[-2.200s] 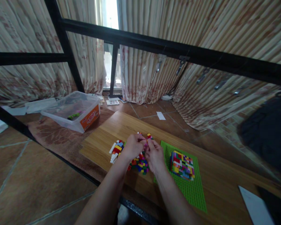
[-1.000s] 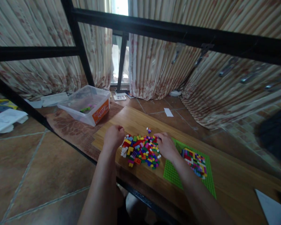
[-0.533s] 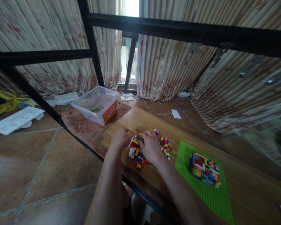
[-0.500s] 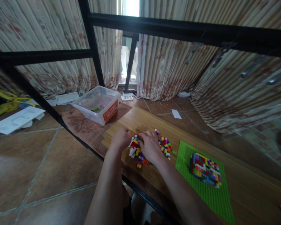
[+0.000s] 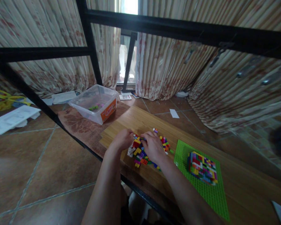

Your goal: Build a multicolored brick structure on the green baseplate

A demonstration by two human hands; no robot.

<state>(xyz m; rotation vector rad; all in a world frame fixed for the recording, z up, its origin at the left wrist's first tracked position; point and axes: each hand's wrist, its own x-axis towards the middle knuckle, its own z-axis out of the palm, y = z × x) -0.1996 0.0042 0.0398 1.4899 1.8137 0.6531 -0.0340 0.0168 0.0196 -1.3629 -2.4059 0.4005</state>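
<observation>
Green baseplate [image 5: 212, 198] lies flat on the wooden tabletop [image 5: 131, 118], right of the loose brick pile [image 5: 137, 152]. Brick block [image 5: 202, 167] sits on the baseplate, studs up; can't tell if it's clipped down or just resting. My read: flat plate gives it firm footing and keeps it apart from the loose stuff. Pile sits between both forearms, likely so either hand gets to it without a stretch. Left hand [image 5: 124, 137] is at the pile's left edge, just beside some white bricks [image 5: 131, 151]; fingers look curled in, tips turned away from camera, so can't tell if they're clenched, slack or on a brick. Right hand [image 5: 152, 145] is over the middle of the pile, palm down, fingers bent toward the bricks; pinch or no pinch, can't tell, the hand hides it. Clear plastic bin [image 5: 83, 110] stands on the brown cloth [image 5: 71, 120], off the tabletop's far left corner, presumably there to leave work surface free. Counts: 1 baseplate, 1 block, 1 bin with 1 orange label [image 5: 108, 110], 2 hands. Loose bricks: dozens, overlapping and part covered, no exact number. A small cluster [image 5: 155, 130] lies just beyond the pile; too small to count. Green and pink pieces in the bin: blurred, no count.
</observation>
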